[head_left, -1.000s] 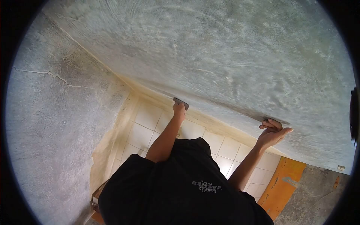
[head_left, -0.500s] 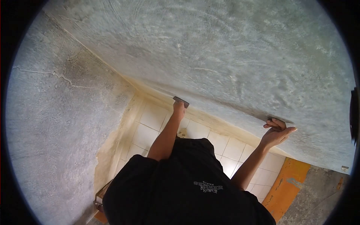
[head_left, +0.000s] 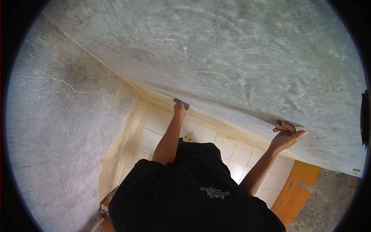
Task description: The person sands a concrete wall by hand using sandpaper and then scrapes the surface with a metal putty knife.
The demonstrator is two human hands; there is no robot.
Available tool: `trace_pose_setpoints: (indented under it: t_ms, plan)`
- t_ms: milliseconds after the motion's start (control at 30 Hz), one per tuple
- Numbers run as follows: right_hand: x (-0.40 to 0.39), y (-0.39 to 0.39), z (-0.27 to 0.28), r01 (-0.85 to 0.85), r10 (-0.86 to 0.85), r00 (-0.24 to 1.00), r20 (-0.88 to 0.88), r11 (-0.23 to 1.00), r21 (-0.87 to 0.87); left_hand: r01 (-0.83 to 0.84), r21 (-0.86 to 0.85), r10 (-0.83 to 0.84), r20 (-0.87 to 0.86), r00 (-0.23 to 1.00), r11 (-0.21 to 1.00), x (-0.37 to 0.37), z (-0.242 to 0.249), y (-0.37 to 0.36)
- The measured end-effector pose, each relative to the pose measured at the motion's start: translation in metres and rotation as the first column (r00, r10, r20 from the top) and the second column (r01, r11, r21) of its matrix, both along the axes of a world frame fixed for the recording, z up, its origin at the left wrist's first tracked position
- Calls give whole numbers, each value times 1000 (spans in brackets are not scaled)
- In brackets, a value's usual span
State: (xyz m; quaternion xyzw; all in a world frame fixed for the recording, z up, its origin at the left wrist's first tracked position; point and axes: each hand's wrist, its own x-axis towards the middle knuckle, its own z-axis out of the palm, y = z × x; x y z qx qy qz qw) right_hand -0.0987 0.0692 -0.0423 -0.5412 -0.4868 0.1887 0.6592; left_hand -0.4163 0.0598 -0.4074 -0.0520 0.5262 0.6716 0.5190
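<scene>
My left hand [head_left: 180, 111] is closed around a dark, flat, narrow rectangular tool [head_left: 181, 103], its long edge against or very close to the grey plastered wall [head_left: 216, 50]. Its exact kind cannot be made out. Farther right, my right hand [head_left: 285, 138] rests at the same wall, thumb and fingers spread, some fingers bent, nothing visible in it. A dark line or shadow runs along the wall between the two hands.
A second grey wall [head_left: 58, 135] with a crack meets the first at a corner on the left. Below are white floor tiles [head_left: 204, 133] and a patterned light-coloured object [head_left: 188, 137]. An orange strip [head_left: 296, 191] borders a rough grey floor [head_left: 328, 201] at right.
My left hand has slid a little to the left along the wall with the dark flat tool. The right hand stays in nearly the same place.
</scene>
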Motion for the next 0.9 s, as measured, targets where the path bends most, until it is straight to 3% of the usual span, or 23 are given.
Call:
trace_pose_setpoints:
  t_ms: [33,133,167,333,400,467,633,767,900]
  plan:
    - [1,1,-1,12,-12,1000,9,1000,6,-19,40,19,10,1000,999,2,3,2]
    - [-1,3,0,37,-37,999,13,999,8,-21,-102,20,-18,1000,995,8,45,-2]
    - [-2,3,1,48,-48,999,9,999,2,-40,-63,38,-30,999,997,10,43,-1]
    - [-5,3,0,62,-62,998,-6,998,30,-3,34,6,-77,997,999,-2,-18,3]
    - [-5,2,-1,74,-74,997,24,997,31,5,-43,-7,-46,999,999,-12,-64,7]
    - [-4,2,-2,51,-52,999,17,998,39,7,-58,-8,-26,1000,998,-11,-73,10]
    - [-4,4,-2,103,-102,994,45,995,-8,53,-63,-55,-39,998,997,-2,31,-7]
    - [-6,3,2,115,-113,992,49,993,-35,1,-13,-1,-37,999,1000,-19,-20,-2]
    - [-1,0,0,41,-41,997,60,999,-2,-30,-82,27,-42,999,996,-24,-22,5]
